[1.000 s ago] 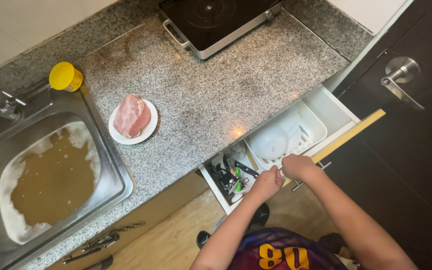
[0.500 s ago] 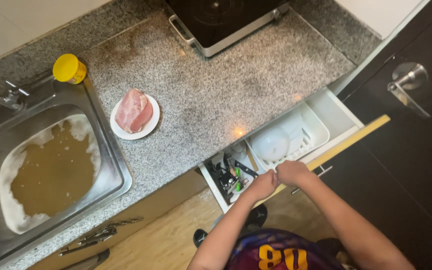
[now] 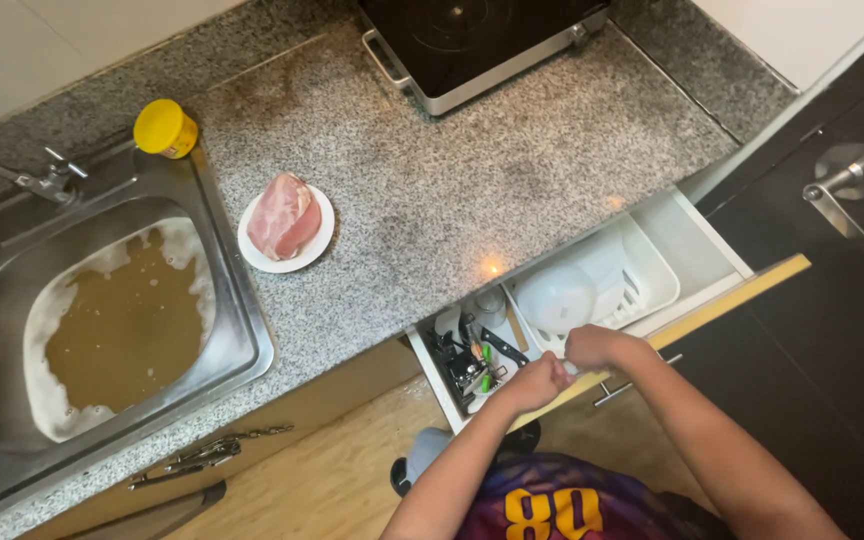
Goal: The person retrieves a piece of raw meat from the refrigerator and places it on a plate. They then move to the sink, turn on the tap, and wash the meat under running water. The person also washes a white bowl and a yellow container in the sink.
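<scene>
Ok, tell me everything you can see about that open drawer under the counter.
The drawer is white inside with a pale wooden front, pulled out from under the granite counter. A white plastic basket holding a white bowl fills its right part; dark utensils crowd the left. Both hands, left and right, are over its front edge.

Colours only:
- Counter [image 3: 432, 200]: showing grey speckled granite, darker band running along the back.
- Sink [image 3: 242, 330]: steel grey, holding murky brown water [image 3: 122, 330] with white foam edging it.
- Plate [image 3: 317, 245]: white, carrying pink raw meat [image 3: 282, 215] with paler streaks.
- Jar [image 3: 165, 128]: yellow lid and body.
- Cooktop [image 3: 472, 35]: glossy black top, silver trim.
- Drawer [image 3: 697, 245]: white inside, pale wood showing on the front edge; white tray [image 3: 642, 285] and white bowl [image 3: 554, 298] sitting in it, black utensils [image 3: 462, 365] with a bit of green.
- Door [image 3: 832, 300]: dark brown-black, silver handle [image 3: 842, 185].
- Floor [image 3: 332, 470]: light tan wood.
- Shirt [image 3: 562, 500]: dark purple-red stripes, yellow numerals.
</scene>
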